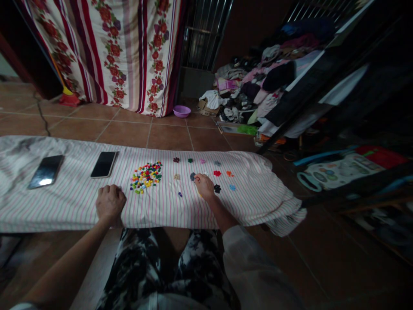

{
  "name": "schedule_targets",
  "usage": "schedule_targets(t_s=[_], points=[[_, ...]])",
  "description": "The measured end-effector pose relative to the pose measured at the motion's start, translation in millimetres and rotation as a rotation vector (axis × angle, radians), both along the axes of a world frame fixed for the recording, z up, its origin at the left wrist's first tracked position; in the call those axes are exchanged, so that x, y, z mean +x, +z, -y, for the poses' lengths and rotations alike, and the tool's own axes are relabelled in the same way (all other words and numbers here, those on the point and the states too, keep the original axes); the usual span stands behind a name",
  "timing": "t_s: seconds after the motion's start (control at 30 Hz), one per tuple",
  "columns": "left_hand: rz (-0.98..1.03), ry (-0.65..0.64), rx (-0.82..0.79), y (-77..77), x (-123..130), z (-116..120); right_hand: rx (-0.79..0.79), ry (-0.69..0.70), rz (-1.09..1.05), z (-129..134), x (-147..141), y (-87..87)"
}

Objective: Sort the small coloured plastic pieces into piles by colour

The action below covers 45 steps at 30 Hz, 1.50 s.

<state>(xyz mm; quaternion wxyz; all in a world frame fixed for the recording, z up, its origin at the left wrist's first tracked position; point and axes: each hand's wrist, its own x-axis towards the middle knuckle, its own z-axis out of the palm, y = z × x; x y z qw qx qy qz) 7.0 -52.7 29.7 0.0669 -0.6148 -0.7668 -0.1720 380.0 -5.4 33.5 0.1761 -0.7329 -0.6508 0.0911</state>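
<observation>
My right hand (pixel 204 186) reaches over the striped cloth, thumb and fingers pinched together beside a small dark grey cluster of pieces (pixel 192 176). Whatever sits between its fingertips is too small to make out. My left hand (pixel 110 200) rests on the cloth, its fingers curled in. Between the hands lies a mixed heap of small colourful pieces (pixel 146 176). Around my right hand are little one-colour groups: beige (pixel 177 176), purple (pixel 180 194), red (pixel 217 173), orange (pixel 229 174), black (pixel 217 188) and light blue (pixel 232 187). My right hand partly hides a white and a yellow group.
A row of brown (pixel 176 159), green (pixel 190 160), pink (pixel 202 161) and grey (pixel 217 163) groups lies farther back. Two phones (pixel 104 164) (pixel 46 171) lie at left. Beyond are a purple basin (pixel 182 111), a broom (pixel 69 98) and heaped clothes (pixel 254 82).
</observation>
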Motion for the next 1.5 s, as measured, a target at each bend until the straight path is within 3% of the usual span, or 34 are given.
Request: schedule_targets(t_s=[0.57, 0.87, 1.07, 1.33, 1.5], points=[[-0.044, 0.003, 0.001, -4.7, -3, -1, 0.067, 0.011, -0.003, 8, 2, -3.4], [-0.032, -0.004, 0.029, -6.5, -3, -2, 0.193, 0.068, -0.075, 3, -4, 0.7], [-0.025, -0.014, 0.058, -7.8, -3, -3, 0.199, 0.221, -0.121, -4, -39, 7.2], [-0.012, -0.028, 0.095, -7.9, -3, -3, 0.013, 0.474, -0.125, -9, -109, 10.7], [-0.028, -0.034, 0.101, -9.9, -4, -4, -0.088, 0.515, -0.049, -15, -143, 12.6]])
